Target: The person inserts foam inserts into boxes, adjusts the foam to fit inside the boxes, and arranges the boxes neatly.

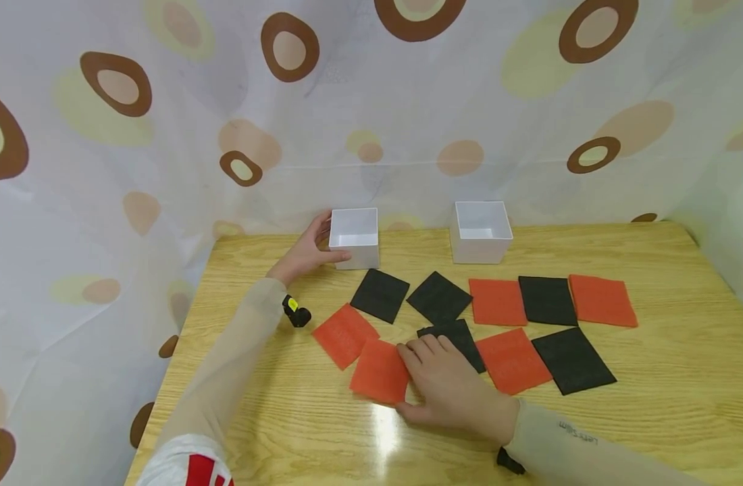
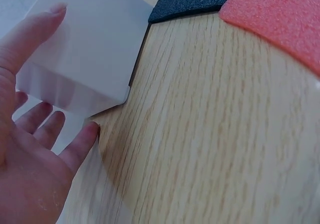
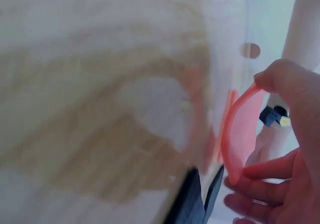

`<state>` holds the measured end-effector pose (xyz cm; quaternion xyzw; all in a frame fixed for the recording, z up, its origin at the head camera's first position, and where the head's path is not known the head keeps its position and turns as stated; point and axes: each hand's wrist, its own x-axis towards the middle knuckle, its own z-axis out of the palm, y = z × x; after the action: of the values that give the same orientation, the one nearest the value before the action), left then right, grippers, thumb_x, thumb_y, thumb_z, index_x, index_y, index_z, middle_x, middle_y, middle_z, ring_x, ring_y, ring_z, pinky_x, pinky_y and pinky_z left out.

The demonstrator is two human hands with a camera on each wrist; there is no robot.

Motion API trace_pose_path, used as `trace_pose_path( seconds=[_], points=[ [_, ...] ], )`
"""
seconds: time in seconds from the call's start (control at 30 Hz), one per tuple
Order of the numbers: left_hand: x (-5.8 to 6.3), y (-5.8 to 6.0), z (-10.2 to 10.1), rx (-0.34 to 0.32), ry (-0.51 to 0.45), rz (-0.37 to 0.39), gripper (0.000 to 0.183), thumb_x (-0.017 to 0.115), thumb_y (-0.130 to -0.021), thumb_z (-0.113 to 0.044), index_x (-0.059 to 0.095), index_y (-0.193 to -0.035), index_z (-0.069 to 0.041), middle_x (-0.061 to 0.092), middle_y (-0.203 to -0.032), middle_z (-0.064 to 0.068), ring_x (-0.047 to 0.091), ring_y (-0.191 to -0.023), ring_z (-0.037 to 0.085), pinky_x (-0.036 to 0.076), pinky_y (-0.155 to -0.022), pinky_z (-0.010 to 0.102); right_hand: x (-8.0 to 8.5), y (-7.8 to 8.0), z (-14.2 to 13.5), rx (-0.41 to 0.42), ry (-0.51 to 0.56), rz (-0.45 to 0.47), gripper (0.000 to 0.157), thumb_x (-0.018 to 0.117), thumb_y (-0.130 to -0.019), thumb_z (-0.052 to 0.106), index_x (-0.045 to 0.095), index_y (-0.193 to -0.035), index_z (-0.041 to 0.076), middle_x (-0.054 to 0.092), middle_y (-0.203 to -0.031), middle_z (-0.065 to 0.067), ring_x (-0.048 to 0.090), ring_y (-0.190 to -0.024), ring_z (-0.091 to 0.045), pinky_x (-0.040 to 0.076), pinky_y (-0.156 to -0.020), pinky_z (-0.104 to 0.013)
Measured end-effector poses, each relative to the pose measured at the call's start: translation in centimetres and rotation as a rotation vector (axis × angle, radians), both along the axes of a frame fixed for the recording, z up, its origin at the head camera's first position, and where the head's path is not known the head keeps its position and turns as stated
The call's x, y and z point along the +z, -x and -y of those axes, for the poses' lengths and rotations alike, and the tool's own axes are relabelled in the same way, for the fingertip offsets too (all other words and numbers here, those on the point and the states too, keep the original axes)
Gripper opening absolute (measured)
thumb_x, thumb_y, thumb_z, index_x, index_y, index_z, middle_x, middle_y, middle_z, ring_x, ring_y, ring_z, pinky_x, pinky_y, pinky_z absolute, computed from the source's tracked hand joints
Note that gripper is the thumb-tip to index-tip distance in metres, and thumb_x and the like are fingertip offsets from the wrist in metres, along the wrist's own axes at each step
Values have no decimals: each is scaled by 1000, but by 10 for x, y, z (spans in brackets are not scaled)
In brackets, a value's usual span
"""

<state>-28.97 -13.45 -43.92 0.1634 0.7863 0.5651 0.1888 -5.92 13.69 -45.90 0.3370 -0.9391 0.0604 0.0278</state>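
Observation:
At the back of the table, my left hand [image 1: 306, 256] holds a white square open-topped box [image 1: 358, 258] by its left side. The thumb lies across the front face, with the fingers around the left side. My right hand [image 1: 452, 390] pinches a red foam square [image 1: 379, 372] between thumb and fingers at its edges. In the right wrist view this foam square [image 3: 244, 126] bows between the thumb and fingertips. Just beyond it lies another red foam square [image 1: 345, 335], and a black foam square [image 1: 459, 341] is partly hidden behind the right hand.
A second white box [image 1: 481, 251] stands to the right, near the patterned curtain [image 1: 359, 101]. Further foam squares lie flat on the wooden table [image 1: 286, 418], among them a black one [image 1: 380, 295], a red one [image 1: 602, 300] and a black one [image 1: 574, 360].

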Motion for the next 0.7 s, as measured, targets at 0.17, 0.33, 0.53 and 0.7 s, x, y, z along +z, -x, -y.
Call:
trace_pose_path(
  seconds=[0.17,0.33,0.53,0.7],
  points=[
    [0,3,3,-14,-13,-3,104,79,-91,-5,8,-167,-9,20,-171,16,24,-156,36,26,-126,49,10,12,-11,19,46,6,77,72,-87,58,62,-137,0,64,-129,-10,56,-116,-28,48,-99,-47],
    [-15,15,6,-9,-2,-12,105,80,-91,-8,10,-168,-14,22,-171,14,25,-156,36,27,-125,51,23,29,-22,3,72,40,81,73,-88,59,58,-142,1,62,-134,-11,56,-120,-30,49,-103,-53],
    [-29,21,9,-5,-11,-11,105,82,-90,-11,11,-168,-19,23,-170,10,26,-156,32,29,-125,49,41,58,-34,-7,128,-3,79,77,-87,51,58,-140,-3,64,-132,-14,59,-118,-33,50,-101,-52],
    [-30,21,8,-8,-3,-30,105,83,-90,-13,13,-168,-16,27,-169,10,29,-155,29,30,-125,46,58,90,-43,-23,158,27,76,77,-88,46,57,-141,-5,64,-132,-17,60,-119,-37,50,-103,-54]
  ],
)
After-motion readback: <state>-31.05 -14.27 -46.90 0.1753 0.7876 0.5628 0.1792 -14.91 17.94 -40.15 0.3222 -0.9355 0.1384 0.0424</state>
